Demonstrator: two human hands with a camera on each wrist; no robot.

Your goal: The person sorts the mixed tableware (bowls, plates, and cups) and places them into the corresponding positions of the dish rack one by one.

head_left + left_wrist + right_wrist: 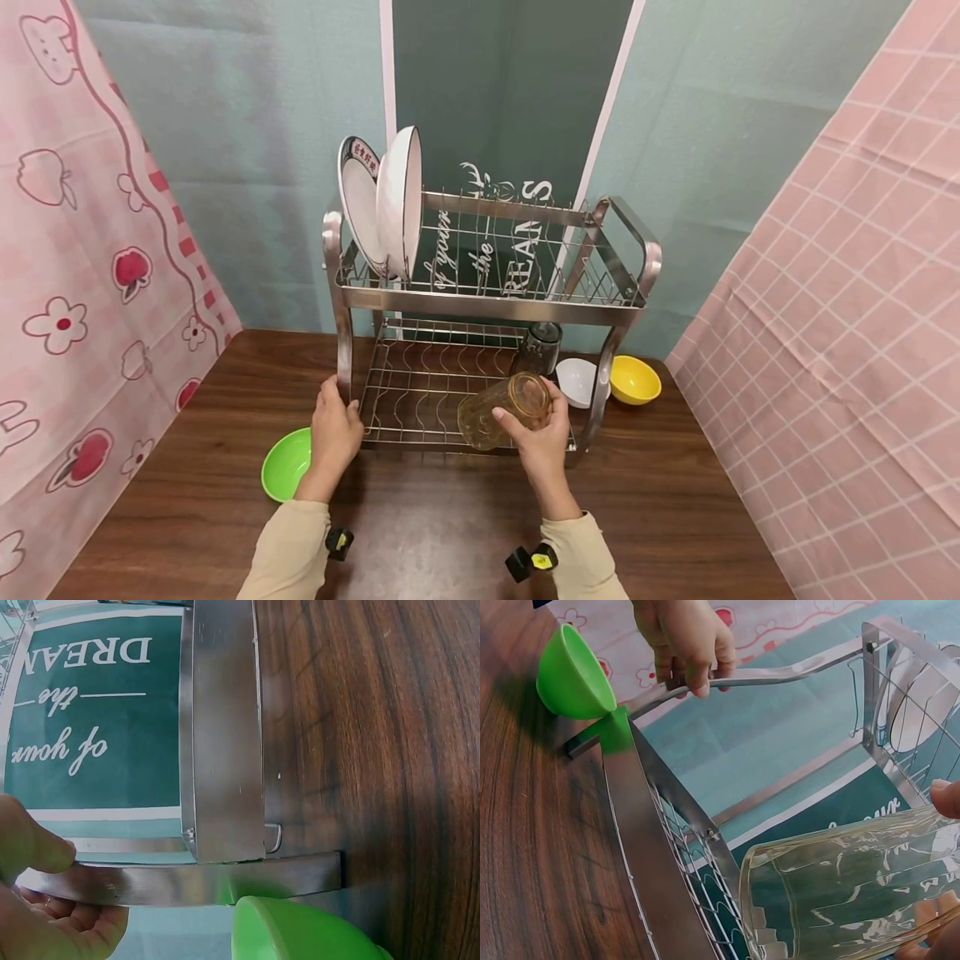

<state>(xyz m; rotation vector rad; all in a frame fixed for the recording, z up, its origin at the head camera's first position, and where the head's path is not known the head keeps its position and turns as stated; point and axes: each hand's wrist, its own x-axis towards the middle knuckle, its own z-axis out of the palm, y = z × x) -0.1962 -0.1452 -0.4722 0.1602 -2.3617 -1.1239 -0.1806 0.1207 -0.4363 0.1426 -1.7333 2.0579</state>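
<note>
In the head view my right hand [546, 433] grips an amber glass [487, 414], tilted over the front of the lower tier of a metal dish rack [487, 304]. The right wrist view shows the ribbed see-through glass [840, 885] close up, thumb on one side and fingers on the other. My left hand [336, 429] holds the rack's left front leg [150, 885], thumb and fingers on either side of it. Behind the amber glass, a dark glass [538, 348] stands upside down on the lower tier. A plate [358, 200] and a white bowl [401, 204] lean upright on the upper tier's left.
A green bowl [283, 467] lies on the wooden table [420, 533] by my left wrist, close to the rack's leg. Behind the rack's right leg are a small white bowl [576, 379] and a yellow bowl [636, 382]. Cloth curtains [832, 333] border the table.
</note>
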